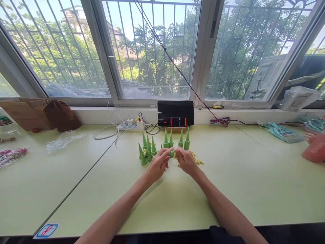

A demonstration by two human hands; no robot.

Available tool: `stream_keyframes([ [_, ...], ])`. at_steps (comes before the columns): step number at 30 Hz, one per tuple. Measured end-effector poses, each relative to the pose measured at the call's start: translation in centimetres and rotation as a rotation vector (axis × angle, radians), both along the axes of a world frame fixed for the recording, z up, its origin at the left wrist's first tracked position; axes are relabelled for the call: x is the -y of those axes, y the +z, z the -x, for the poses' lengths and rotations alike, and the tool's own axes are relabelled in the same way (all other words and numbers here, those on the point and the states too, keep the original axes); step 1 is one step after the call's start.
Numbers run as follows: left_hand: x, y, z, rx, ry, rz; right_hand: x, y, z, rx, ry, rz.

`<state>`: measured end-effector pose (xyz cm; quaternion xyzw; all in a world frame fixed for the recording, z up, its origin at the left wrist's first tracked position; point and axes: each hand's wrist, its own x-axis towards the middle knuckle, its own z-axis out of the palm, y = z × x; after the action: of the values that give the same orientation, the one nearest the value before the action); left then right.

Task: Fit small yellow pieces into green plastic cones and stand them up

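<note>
My left hand point(159, 162) is closed around a small green plastic piece point(172, 153), mostly hidden by the fingers. Against it, my right hand point(187, 160) makes a pinch; whatever lies in its fingertips is too small to make out. Several green pointed cones point(148, 149) stand upright in a cluster left of my hands. Behind them, more green cones in pairs point(187, 139) rise from the table. Small yellow pieces point(199, 162) lie scattered beside and partly under my right hand.
At the back, a dark tablet point(175, 110) leans with a phone point(178, 122) before it. A white power strip point(130, 127) with cables sits left of them. Brown bag point(62, 115) and clear plastic point(64, 141) lie left; teal packets point(281, 131) and a red bag point(315, 149) right.
</note>
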<state>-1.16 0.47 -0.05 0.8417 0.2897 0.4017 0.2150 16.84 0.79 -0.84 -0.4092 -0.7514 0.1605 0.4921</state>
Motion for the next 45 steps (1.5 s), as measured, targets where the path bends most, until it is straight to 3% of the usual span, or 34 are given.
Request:
stream_keyframes([
  [4,0.2,0.1,-0.4,0.021,0.062,-0.021,0.0,-0.1,0.1,-0.005,-0.023,-0.002],
  [9,0.7,0.4,-1.0,0.114,0.260,-0.070,-0.1,-0.1,0.1,-0.022,-0.065,-0.003],
  [14,1.2,1.0,-1.2,0.217,0.417,0.014,-0.2,-0.2,0.1,-0.017,-0.091,-0.018],
  [20,1.2,1.0,-1.7,0.297,0.261,0.486,0.2,0.2,0.2,0.025,-0.054,-0.062],
  [25,1.0,0.9,-1.9,0.401,0.154,0.708,0.5,0.6,0.2,0.036,-0.005,-0.061],
  [32,0.6,0.7,-1.5,0.420,0.097,0.804,0.4,0.6,0.2,0.045,0.018,-0.060],
  [45,0.9,0.9,-1.3,0.375,0.015,0.773,0.5,0.5,0.1,0.038,0.014,-0.032],
])
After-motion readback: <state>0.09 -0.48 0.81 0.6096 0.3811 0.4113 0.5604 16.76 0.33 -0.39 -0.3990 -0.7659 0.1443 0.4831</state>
